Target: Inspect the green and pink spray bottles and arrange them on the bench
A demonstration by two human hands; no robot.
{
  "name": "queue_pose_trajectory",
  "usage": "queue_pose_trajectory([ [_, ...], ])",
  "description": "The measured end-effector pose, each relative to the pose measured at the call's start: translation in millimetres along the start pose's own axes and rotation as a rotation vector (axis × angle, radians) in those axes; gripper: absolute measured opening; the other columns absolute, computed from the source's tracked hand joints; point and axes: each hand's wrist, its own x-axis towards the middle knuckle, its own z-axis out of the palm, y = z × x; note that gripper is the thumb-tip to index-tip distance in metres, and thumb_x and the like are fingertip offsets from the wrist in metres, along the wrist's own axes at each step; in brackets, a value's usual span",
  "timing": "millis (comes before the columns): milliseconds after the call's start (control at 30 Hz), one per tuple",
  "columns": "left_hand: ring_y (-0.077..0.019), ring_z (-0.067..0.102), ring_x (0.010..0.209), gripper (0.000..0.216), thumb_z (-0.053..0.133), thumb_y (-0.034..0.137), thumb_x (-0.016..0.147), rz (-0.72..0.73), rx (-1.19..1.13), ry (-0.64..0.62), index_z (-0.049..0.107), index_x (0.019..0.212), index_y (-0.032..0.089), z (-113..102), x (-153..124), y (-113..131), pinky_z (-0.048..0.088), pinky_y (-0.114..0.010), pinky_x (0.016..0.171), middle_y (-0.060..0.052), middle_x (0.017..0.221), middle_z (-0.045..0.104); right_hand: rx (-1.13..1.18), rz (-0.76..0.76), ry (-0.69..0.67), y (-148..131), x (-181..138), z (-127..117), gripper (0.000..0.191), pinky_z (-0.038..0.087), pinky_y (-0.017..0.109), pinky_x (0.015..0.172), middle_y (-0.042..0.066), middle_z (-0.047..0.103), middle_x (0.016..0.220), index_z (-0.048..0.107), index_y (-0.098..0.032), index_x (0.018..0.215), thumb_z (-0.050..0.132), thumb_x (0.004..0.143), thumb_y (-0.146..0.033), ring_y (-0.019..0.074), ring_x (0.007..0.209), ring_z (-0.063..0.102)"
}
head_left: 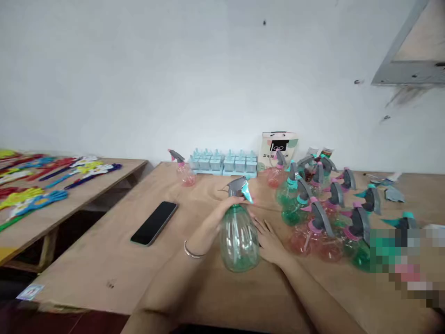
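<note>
Tbl (pixel 86 273): L fingers (pixel 236 200) part-hid behind btl (pixel 239 243).

One camera, worn on the person's head, looks forward and down from the near side of the tabletop (pixel 104 260), facing the wall (pixel 174 83) behind it. Forearms (pixel 167 283) rise from the bottom edge, closest to the lens; left hand (pixel 227 208) and right hand (pixel 267 239) sit near mid-frame. The wide view also takes in a side tabletop (pixel 38 225) at left.
</note>
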Motion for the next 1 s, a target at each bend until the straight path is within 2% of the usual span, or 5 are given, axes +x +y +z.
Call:
queue_pose_trajectory([
  [133, -0.0197, 0.068, 0.062, 0.036, 0.076, 0.042, 0.064, -0.033, 0.134, -0.182, 0.07, 0.083, 0.012, -5, 15, -16, 0.052, -0.029, 0.063, -0.007, 0.07, 0.072, 0.012, 0.0, 0.015, 1, 1, 0, 0.064, 0.016, 0.056, 0.123, 0.011, 0.029, 0.162, 0.032, -0.019, 0.154, 0.047, 0.095, -0.037, 0.0273, 0.151, 0.024],
  [267, -0.0283, 0.071, 0.095, 0.044, 0.076, 0.039, 0.066, 0.102, 0.107, -0.356, 0.07, 0.102, 0.014, -9, 20, -20, 0.053, -0.036, 0.085, -0.013, 0.101, 0.075, 0.018, 0.005, -0.002, 0, 1, -2, 0.063, 0.014, 0.054, 0.124, 0.01, 0.03, 0.162, 0.035, -0.018, 0.152, 0.048, 0.094, -0.039, 0.026, 0.152, 0.022],
  [500, -0.0279, 0.071, 0.095, 0.035, 0.078, 0.038, 0.064, 0.136, 0.128, -0.292, 0.071, 0.09, 0.016, -30, 33, -29, 0.053, -0.039, 0.089, -0.011, 0.1, 0.075, 0.028, -0.014, 0.043, -1, 0, -2, 0.059, 0.016, 0.055, 0.123, 0.012, 0.031, 0.161, 0.04, -0.016, 0.15, 0.045, 0.096, -0.039, 0.0246, 0.151, 0.026],
  [767, -0.0313, 0.067, 0.11, 0.045, 0.075, 0.036, 0.067, 0.113, 0.064, -0.444, 0.068, 0.107, 0.017, -37, 36, -35, 0.046, -0.047, 0.102, -0.013, 0.11, 0.072, 0.037, -0.002, 0.037, -4, -1, -9, 0.061, 0.019, 0.057, 0.121, 0.014, 0.035, 0.159, 0.04, -0.014, 0.149, 0.045, 0.096, -0.043, 0.0296, 0.149, 0.028],
  [1000, -0.0357, 0.067, 0.107, 0.05, 0.081, 0.043, 0.056, 0.19, 0.151, -0.434, 0.068, 0.098, 0.017, -40, 36, -31, 0.047, -0.051, 0.101, -0.014, 0.102, 0.074, 0.027, 0.004, 0.058, -4, 0, -8, 0.06, 0.021, 0.057, 0.121, 0.015, 0.039, 0.157, 0.04, -0.015, 0.149, 0.045, 0.096, -0.041, 0.0292, 0.148, 0.031],
])
